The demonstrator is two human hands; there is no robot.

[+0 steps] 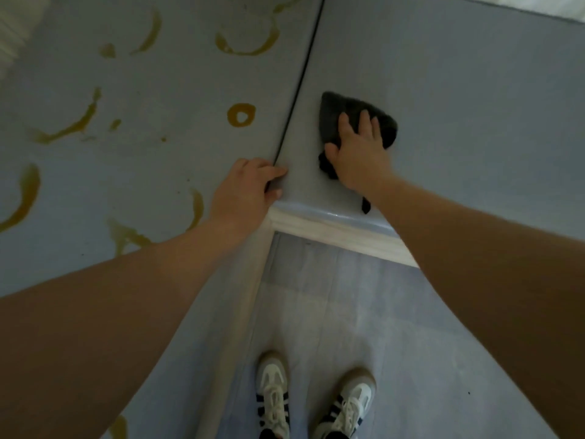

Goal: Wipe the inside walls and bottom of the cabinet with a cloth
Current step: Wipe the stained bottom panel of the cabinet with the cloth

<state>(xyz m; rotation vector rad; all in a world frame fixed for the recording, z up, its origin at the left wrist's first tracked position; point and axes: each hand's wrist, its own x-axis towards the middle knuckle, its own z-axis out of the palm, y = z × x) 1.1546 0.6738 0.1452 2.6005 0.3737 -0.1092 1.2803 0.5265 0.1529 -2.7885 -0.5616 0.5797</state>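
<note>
Pressing flat with right hand (361,153), fingers spread over dark cloth (354,117), pinning it to the grey cabinet panel (459,106). Cloth mostly under and ahead of palm, one tail trailing by the wrist. Soft, light, limp; likely to bunch, so best held under a flat palm. Left hand (245,185) curled over the panel edge at the dark seam (300,77). Yellow-brown stains (241,114) on the left panel (142,90), unwiped. Shoes (273,394) on floor below.

No legible text, label, brand name, number or sign found on any surface; the shoes (273,397) carry dark side stripes only, with no readable lettering; the cloth (354,112) is unmarked.
</note>
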